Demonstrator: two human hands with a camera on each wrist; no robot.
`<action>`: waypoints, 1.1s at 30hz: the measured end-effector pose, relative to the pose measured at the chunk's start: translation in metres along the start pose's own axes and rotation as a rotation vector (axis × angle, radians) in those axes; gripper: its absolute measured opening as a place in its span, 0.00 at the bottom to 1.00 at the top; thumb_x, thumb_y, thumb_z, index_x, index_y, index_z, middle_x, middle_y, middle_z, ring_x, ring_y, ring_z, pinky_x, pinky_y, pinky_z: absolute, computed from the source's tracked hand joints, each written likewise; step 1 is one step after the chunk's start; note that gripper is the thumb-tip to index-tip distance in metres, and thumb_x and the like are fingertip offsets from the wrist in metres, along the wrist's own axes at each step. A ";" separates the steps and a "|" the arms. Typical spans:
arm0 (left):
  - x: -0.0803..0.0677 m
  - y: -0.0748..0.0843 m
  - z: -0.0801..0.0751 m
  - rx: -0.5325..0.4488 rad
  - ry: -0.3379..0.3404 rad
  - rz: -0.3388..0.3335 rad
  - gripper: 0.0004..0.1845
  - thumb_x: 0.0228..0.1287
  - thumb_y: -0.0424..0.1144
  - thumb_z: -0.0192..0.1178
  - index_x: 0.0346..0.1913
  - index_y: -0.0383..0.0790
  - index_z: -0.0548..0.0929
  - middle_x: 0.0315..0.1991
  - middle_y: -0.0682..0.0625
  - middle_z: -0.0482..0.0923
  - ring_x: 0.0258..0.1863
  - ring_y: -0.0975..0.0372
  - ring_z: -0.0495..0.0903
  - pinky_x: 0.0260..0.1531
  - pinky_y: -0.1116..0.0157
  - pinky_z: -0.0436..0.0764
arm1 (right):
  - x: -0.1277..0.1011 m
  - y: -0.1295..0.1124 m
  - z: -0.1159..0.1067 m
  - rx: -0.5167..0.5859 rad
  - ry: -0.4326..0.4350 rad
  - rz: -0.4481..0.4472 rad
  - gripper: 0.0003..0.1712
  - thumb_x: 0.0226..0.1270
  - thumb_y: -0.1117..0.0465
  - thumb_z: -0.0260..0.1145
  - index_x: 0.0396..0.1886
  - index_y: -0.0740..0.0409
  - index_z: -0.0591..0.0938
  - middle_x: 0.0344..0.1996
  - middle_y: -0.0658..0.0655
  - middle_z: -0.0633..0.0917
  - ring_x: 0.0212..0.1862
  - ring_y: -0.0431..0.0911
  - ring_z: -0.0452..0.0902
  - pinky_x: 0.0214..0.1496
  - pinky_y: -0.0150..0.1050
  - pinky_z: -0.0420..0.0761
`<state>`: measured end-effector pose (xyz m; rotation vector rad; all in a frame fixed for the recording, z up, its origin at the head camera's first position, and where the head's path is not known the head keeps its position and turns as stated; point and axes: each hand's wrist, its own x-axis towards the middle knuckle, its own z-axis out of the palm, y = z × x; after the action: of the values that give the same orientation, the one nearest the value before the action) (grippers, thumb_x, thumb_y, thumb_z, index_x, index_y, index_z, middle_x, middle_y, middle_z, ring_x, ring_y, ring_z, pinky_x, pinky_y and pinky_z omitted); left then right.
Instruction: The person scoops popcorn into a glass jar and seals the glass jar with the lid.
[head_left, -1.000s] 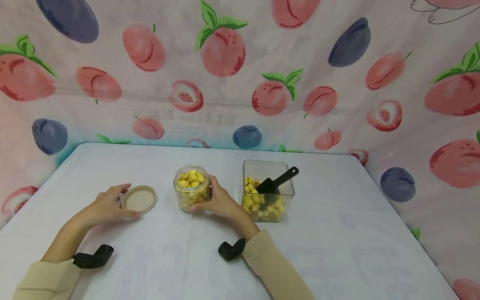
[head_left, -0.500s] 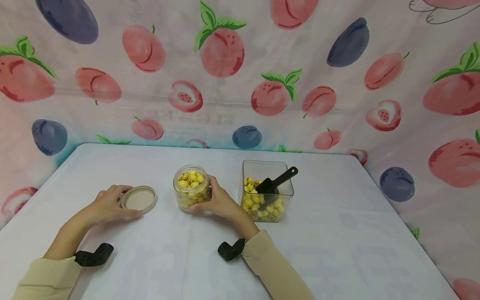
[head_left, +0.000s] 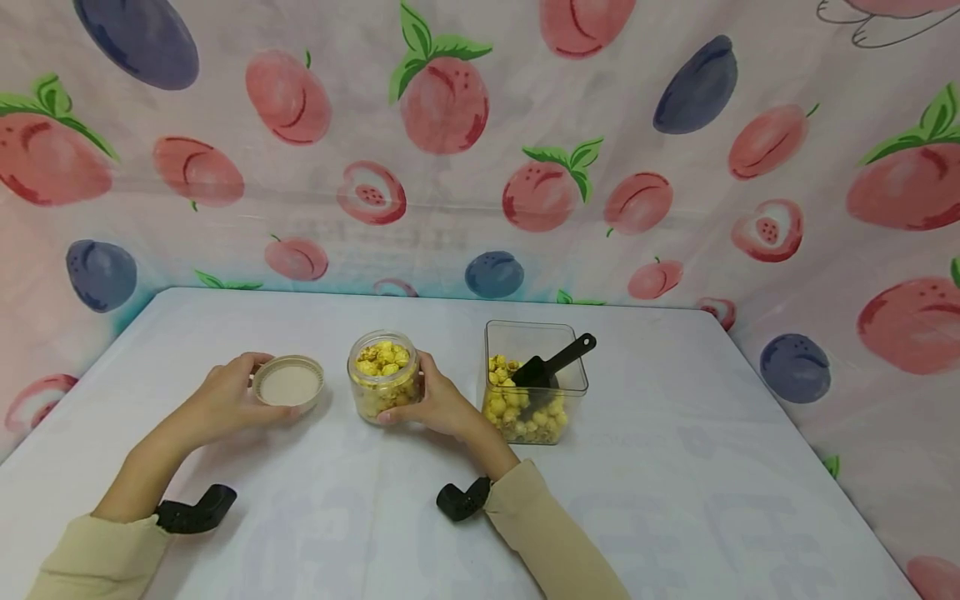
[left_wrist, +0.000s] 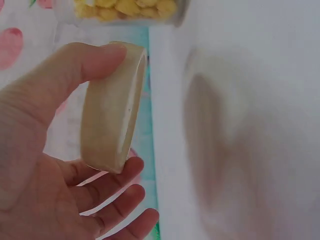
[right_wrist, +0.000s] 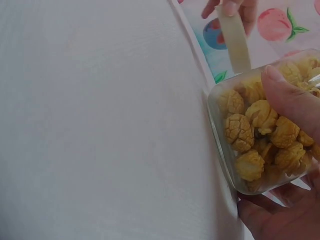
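Observation:
A round cream lid (head_left: 289, 383), its hollow side up, is pinched between the thumb and fingers of my left hand (head_left: 234, 402). In the left wrist view the lid (left_wrist: 111, 110) is held by its rim, off the table, its shadow beside it. My right hand (head_left: 441, 402) grips a clear round jar (head_left: 384, 379) of yellow popcorn, which stands upright and uncovered on the table. The right wrist view shows the thumb and fingers on either side of the jar (right_wrist: 265, 135). Lid and jar are apart, the lid to the left.
A clear square container (head_left: 534, 421) part full of popcorn stands right of the jar. Inside it leans a black scoop (head_left: 555, 362), handle over the right rim. A white cloth covers the table (head_left: 675, 483); a fruit-print curtain (head_left: 450, 208) hangs behind.
My left hand has lifted the lid off the table and moved it slightly right, toward the jar. The right hand and the jar have stayed in place.

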<state>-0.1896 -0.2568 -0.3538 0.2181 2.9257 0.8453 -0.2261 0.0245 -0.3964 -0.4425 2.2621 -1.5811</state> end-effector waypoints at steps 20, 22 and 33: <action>-0.003 0.062 -0.012 -0.040 0.269 0.194 0.41 0.43 0.49 0.74 0.55 0.27 0.67 0.47 0.36 0.66 0.46 0.46 0.68 0.42 0.52 0.71 | 0.001 0.002 0.001 -0.005 -0.001 0.005 0.53 0.47 0.58 0.76 0.69 0.47 0.55 0.63 0.55 0.70 0.65 0.50 0.65 0.66 0.49 0.66; -0.003 0.066 -0.013 -0.065 0.260 0.189 0.41 0.44 0.49 0.73 0.55 0.26 0.66 0.49 0.35 0.65 0.47 0.45 0.69 0.47 0.47 0.73 | 0.001 0.002 0.001 -0.009 -0.001 0.003 0.53 0.47 0.57 0.76 0.69 0.47 0.55 0.63 0.55 0.70 0.64 0.50 0.65 0.66 0.49 0.66; 0.004 0.082 -0.010 -0.225 0.229 0.154 0.42 0.50 0.47 0.70 0.62 0.29 0.60 0.55 0.35 0.68 0.48 0.42 0.77 0.47 0.46 0.79 | 0.001 0.000 0.001 0.010 -0.009 0.006 0.54 0.47 0.56 0.76 0.70 0.47 0.54 0.63 0.54 0.70 0.65 0.49 0.65 0.67 0.48 0.65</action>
<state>-0.1860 -0.1933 -0.3015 0.3543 3.0146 1.2934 -0.2265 0.0237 -0.3968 -0.4387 2.2463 -1.5833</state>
